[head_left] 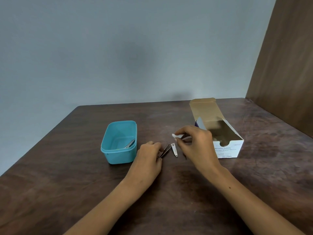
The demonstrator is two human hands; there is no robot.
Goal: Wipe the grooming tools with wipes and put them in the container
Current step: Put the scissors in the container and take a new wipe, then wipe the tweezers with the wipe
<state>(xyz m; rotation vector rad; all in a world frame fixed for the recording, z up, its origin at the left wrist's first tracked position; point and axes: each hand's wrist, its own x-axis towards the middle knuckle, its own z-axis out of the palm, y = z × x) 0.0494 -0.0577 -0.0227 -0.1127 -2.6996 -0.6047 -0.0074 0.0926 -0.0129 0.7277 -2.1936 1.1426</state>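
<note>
Fingers [177, 133] of the right hand [196, 143] pinch a small white wipe [177, 136], held just above the table [67, 167]. Left hand [149, 156] fingers curl down at the near end of the tweezers [165, 150], touching them; can't tell if it's a firm grip (tips are hidden under the hand). Tweezers lie flat on the wood, angled up-right. Nail clipper [174, 149] lies just beside them on the right, directly below the wipe, not touched by either hand. Blue container [108, 150] sits just left of the left hand, lid off, with one metal tool [130, 144] already inside against its right wall. Open alcohol swab box [227, 150] stands behind and right of the right hand, flap up.
</note>
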